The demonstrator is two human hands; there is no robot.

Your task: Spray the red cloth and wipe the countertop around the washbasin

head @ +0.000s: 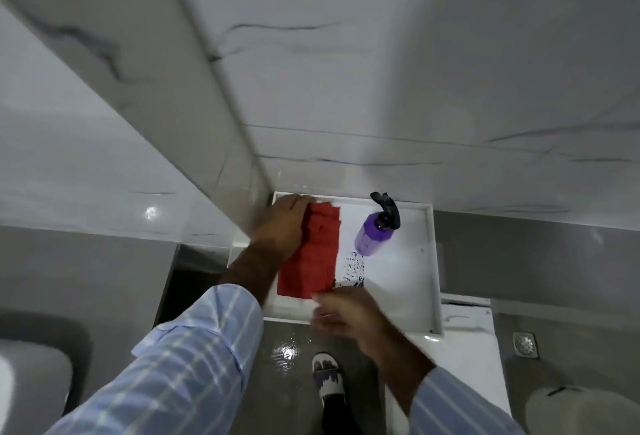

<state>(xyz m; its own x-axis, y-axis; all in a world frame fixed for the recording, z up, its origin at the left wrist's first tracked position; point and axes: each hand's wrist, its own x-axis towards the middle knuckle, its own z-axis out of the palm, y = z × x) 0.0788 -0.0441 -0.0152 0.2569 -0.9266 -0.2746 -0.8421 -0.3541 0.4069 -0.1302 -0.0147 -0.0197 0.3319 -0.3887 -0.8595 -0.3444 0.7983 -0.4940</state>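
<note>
Two arms in blue striped sleeves (194, 365) reach forward and down from the camera. Both sleeves are pushed back, so the forearms are bare.

One left hand (280, 223) stretches out far. Its palm faces down and it lies flat on the left edge of the red cloth (311, 254), pressing there. Its fingers are loose and not closed around the cloth. One right hand (341, 310) is bent in close, at the near corner of the red cloth. It is blurry, so I cannot tell if it is pinching the cloth or only touching it.

One red cloth lies folded in a long shape on the white tray (408, 282). This tray is the bench here, with a low rim all round. One purple spray bottle (374, 233) with a black trigger top stands just right of the red cloth, not touching it. Some black marks (353, 270) show on the tray between the cloth and the bottle's base.

Below the tray is the grey floor (294, 382), wet and shiny in one spot. One foot in a white sandal (327, 377) stands there. One round metal drain (525, 344) sits in the floor, far right of the tray.
</note>
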